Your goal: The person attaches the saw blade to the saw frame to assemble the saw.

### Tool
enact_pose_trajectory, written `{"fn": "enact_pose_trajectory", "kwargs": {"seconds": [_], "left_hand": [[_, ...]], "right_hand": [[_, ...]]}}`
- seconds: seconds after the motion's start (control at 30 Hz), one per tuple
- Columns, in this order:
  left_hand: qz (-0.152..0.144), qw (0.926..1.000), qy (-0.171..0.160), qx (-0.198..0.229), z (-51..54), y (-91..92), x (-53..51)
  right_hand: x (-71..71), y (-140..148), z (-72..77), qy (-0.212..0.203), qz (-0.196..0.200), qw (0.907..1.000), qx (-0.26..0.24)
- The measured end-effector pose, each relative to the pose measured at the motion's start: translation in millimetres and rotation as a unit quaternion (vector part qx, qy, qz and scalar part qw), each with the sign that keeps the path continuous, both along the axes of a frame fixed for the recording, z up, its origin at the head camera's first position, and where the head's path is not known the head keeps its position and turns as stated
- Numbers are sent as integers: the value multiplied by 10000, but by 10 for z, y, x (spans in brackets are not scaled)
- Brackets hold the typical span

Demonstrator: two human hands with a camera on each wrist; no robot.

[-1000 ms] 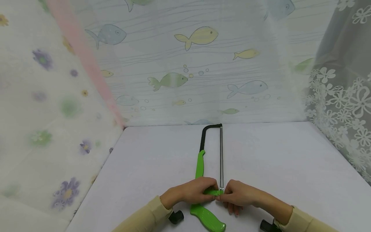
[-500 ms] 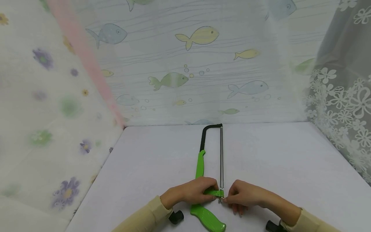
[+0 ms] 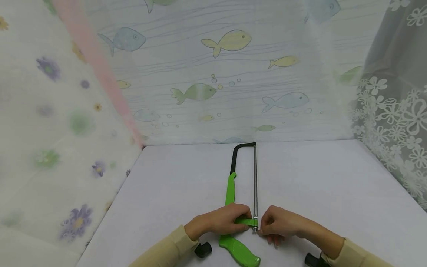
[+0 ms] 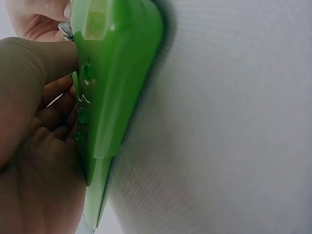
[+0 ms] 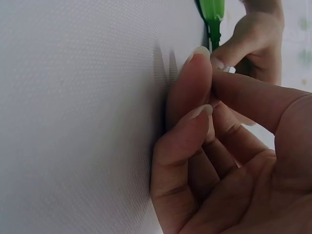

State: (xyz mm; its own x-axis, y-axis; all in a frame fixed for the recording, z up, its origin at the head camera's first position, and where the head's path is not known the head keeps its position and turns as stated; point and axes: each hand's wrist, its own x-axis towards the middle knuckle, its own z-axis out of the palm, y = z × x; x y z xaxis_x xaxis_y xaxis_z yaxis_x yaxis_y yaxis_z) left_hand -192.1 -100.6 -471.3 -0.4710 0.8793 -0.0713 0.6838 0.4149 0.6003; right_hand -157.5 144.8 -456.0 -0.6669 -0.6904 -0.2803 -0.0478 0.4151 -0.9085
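Observation:
A hacksaw (image 3: 230,190) with a green grip and black bow lies on the white table, its blade side (image 3: 255,178) to the right. My left hand (image 3: 222,219) grips the saw's green frame near the lower end of the blade. Just below that end a small metal wing nut (image 3: 255,229) sticks out. Thumb and finger of my right hand (image 3: 281,222) pinch at this nut from the right. In the left wrist view the wing nut (image 4: 65,30) shows between the right fingertips. The right wrist view hides most of it behind the fingers.
The white tabletop (image 3: 320,178) spreads around the saw. A curtain with fish prints (image 3: 193,111) hangs along the back edge. Flowered cloth (image 3: 66,159) closes the left side, lace (image 3: 397,122) the right. Dark wrist cameras (image 3: 202,250) sit under both sleeves.
My right hand has shifted slightly right and down from the frame's end, and the wing nut has come into sight. The left hand and hacksaw have stayed in place.

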Motion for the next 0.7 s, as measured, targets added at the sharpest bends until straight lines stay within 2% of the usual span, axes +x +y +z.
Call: {"fn": "enact_pose_trajectory", "kwargs": {"seconds": [0.4, 0.7], "left_hand": [[-28, 10000, 21, -32, -9, -2, -16], [-56, 10000, -32, -51, -10, 3, -23]], "right_hand": [[-5, -91, 19, -229, 21, 9997, 13], [2, -152, 21, -286, -190, 9990, 278]]}}
